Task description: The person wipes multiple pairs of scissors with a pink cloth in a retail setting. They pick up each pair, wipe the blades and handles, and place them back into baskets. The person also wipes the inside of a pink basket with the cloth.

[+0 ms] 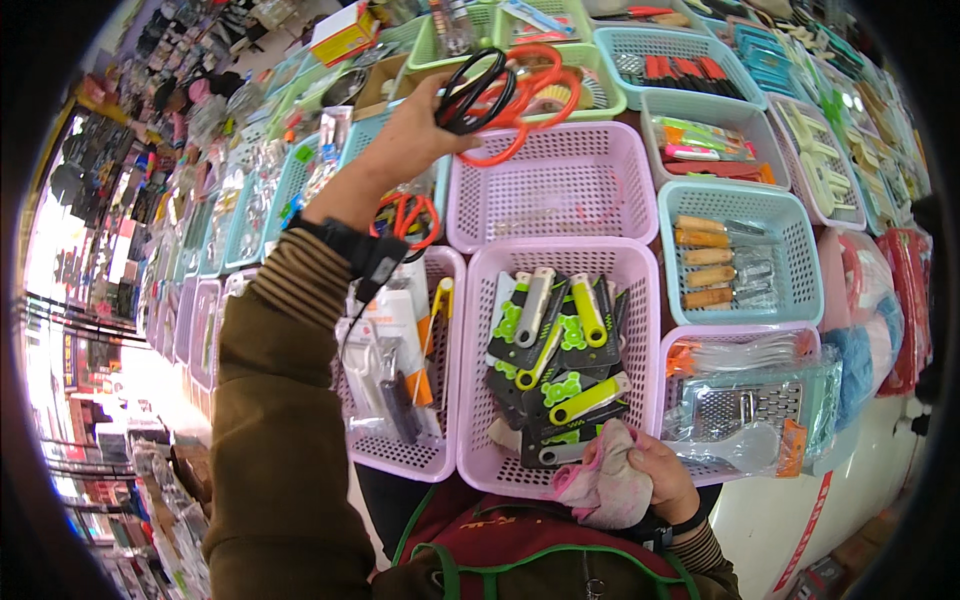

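Note:
My left hand (416, 133) grips a bunch of scissors (504, 109) by their black and orange-red looped handles. It holds them over the far left corner of a lilac perforated basket (551, 176), which has a few thin items on its floor. Near my body, my right hand (666, 474) clasps a crumpled pink-and-grey cloth (606, 480) at the front rim of a second lilac basket (645, 315). In that basket lie several black-carded tools (589, 311) with green or grey handles. More orange-red scissor handles (411, 217) show beside my left wrist.
A blue basket (795, 247) at right holds several wooden-handled tools (709, 276). In front of it, packaged graters (750, 405) overhang a lilac basket. Packaged goods (390, 360) fill the basket at left. Green baskets (611, 82) and a yellow-and-red box (343, 34) stand farther back.

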